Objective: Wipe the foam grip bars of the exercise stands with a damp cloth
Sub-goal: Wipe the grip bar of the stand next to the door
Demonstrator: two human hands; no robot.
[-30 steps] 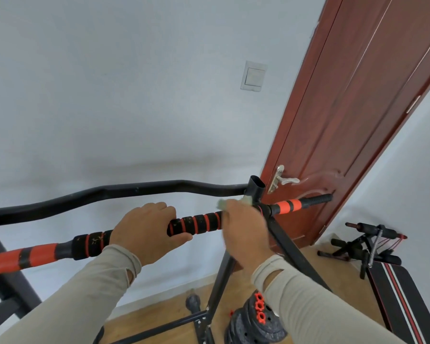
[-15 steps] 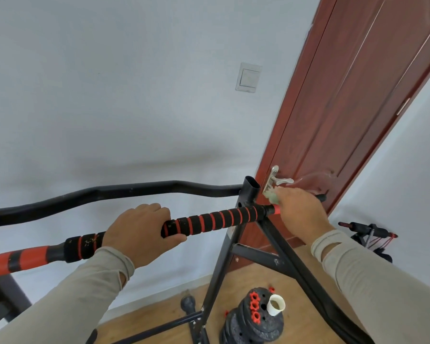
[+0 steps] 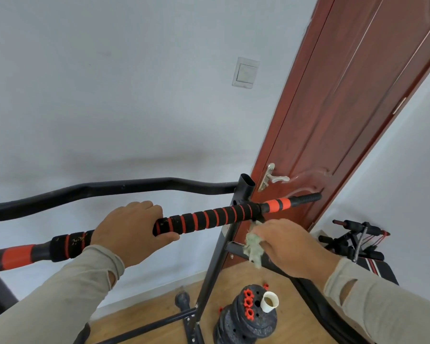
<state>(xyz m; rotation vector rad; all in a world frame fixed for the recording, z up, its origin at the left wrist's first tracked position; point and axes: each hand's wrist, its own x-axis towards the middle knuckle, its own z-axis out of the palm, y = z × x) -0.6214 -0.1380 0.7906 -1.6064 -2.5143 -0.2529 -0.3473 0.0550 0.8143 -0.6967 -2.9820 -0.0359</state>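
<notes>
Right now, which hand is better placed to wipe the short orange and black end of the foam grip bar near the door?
The right hand. It holds the pale green cloth just below that short orange and black foam end, while the left hand grips the striped middle of the bar, farther away.

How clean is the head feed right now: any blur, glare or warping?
Head view: wide-angle warp bends the door edges; lighting soft and even, no glare; a faint shadow on the wall above the bar; cloth in the right hand slightly soft.
</notes>
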